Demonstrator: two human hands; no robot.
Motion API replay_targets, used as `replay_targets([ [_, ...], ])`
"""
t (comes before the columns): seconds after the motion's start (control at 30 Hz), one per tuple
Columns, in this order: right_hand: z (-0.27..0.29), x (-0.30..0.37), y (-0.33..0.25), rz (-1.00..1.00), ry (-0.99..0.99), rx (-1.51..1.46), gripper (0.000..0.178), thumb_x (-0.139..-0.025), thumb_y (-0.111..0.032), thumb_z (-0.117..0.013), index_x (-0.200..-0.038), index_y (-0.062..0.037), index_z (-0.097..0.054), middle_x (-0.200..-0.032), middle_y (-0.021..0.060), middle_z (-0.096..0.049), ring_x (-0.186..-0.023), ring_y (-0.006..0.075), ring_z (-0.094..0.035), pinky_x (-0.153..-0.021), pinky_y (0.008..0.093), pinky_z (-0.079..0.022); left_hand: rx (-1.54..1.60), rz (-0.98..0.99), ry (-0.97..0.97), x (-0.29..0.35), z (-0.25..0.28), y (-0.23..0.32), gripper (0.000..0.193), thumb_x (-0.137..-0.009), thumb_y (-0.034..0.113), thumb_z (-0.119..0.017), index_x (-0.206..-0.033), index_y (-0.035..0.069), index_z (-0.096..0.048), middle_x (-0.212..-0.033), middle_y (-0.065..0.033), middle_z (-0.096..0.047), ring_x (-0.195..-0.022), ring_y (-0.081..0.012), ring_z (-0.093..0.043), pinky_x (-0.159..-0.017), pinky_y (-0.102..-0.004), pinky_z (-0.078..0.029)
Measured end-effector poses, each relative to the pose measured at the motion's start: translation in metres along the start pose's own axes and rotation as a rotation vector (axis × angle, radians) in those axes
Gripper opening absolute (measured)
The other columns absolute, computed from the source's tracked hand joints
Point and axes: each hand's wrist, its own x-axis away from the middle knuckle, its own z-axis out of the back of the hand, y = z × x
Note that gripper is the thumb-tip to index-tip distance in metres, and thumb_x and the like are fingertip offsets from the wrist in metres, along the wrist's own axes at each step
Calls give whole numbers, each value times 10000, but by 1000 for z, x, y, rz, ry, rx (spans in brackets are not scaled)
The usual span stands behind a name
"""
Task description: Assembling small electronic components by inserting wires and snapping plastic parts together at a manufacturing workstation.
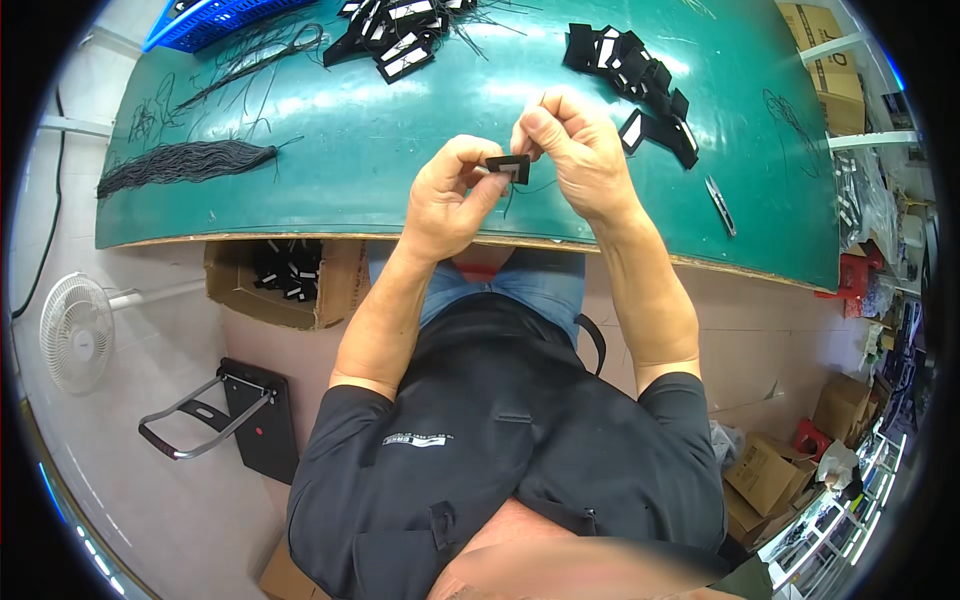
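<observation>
My left hand (448, 198) is closed, with thumb and fingers pinching a small flat black tag (522, 172) that has a pale patch. The tag is held above the near edge of the green table. Just to its right, my right hand (580, 155) is closed too, its thumb and fingertips pressed together close to the tag's upper corner. A thin dark cord (508, 205) dangles below the tag, and a strand curves across toward the right hand. What sits between the right fingertips is small and partly hidden; it looks like this cord.
On the green table (350, 205) lie a bundle of dark cords (190, 165), scissors (270, 62), thread snips (720, 207) and a pile of black tags (625, 65). More tags (400, 40) and a blue basket (205, 25) are farther off. Under the edge stands a cardboard box (228, 285).
</observation>
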Motion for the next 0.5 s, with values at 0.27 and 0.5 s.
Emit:
replay_targets([
  [0.27, 12, -7, -9, -16, 194, -329, 160, -1044, -213, -557, -990, -64, -580, -759, 15, -579, -655, 124, -563, -593, 267, -494, 217, 170, -85, 18, 11, -3, 210, -929, -34, -658, -1110, 18, -566, -996, -68, -636, -855, -129, -640, -738, -266, -559],
  [0.5, 51, 4, -12, 6, 217, -381, 162, -1051, -243, -547, -996, -95, -582, -694, -19, -459, -539, 75, -408, -449, 222, -358, 447, 240, 14, 17, 28, 0, 212, -945, 17, -655, -1120, 41, -539, -984, -130, -674, -868, -193, -685, -683, -311, -608],
])
